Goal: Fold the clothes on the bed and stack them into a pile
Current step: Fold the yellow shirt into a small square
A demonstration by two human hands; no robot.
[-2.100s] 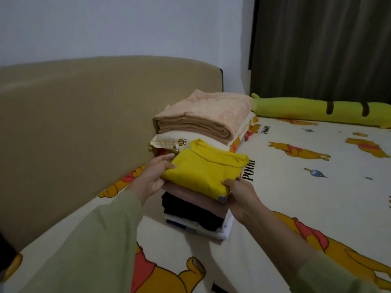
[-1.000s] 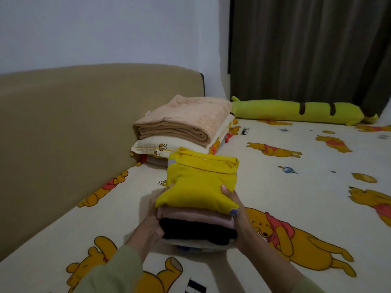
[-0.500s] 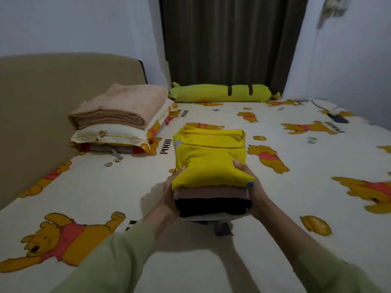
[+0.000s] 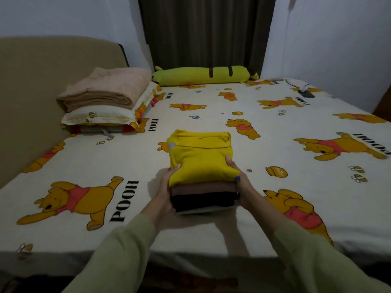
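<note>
A pile of folded clothes [image 4: 201,161] sits near the front middle of the bed [image 4: 211,235]. Its top piece is yellow, with a pinkish-brown, a black and a white piece beneath. My left hand [image 4: 167,187] grips the pile's left side, thumb on the yellow top and fingers under the stack. On the right side my right hand [image 4: 239,178] holds it the same way. Whether the pile rests on the sheet or hangs just above it, I cannot tell.
A folded peach blanket [image 4: 105,89] lies on a pillow [image 4: 101,119] at the back left by the tan headboard [image 4: 31,98]. A green bolster [image 4: 203,76] runs along the far edge below a dark curtain. A phone and cable [image 4: 304,92] lie at the back right.
Both hands carried the pile from beside the pillow at the headboard over to the front middle of the bed. My view swung right with it.
</note>
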